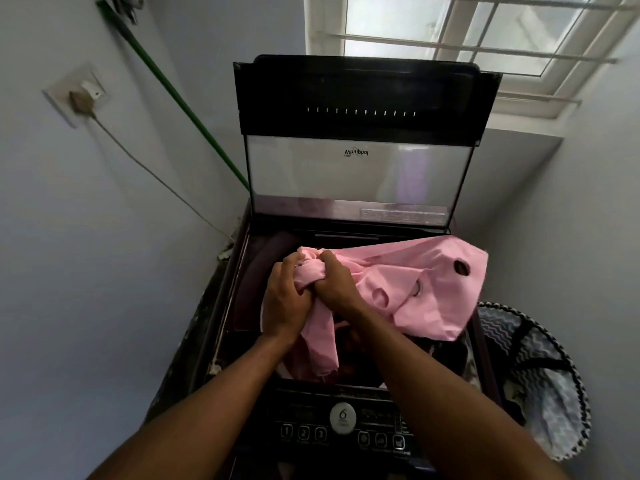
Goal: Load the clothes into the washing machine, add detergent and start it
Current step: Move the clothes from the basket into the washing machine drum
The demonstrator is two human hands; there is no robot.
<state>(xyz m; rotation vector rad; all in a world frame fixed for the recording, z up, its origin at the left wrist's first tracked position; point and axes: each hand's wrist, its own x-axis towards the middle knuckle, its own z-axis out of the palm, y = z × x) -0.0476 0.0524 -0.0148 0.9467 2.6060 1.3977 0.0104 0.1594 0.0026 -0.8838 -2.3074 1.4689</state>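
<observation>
Head view: both hands' fingers, left hand (284, 299) and right hand (334, 283), clench bunched soft pink cloth (408, 285) over the washing machine (360, 424).

Two bare forearms, no sleeves, no watch/rings seen, left hand (285, 299), right hand (334, 284)

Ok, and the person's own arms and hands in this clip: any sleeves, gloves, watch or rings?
Both forearms are bare right to the bottom edge of the frame; no sleeves show. The left hand and right hand wear no gloves, and no watch, bracelet or ring is visible on the wrists or the parts of the fingers that show.
</observation>
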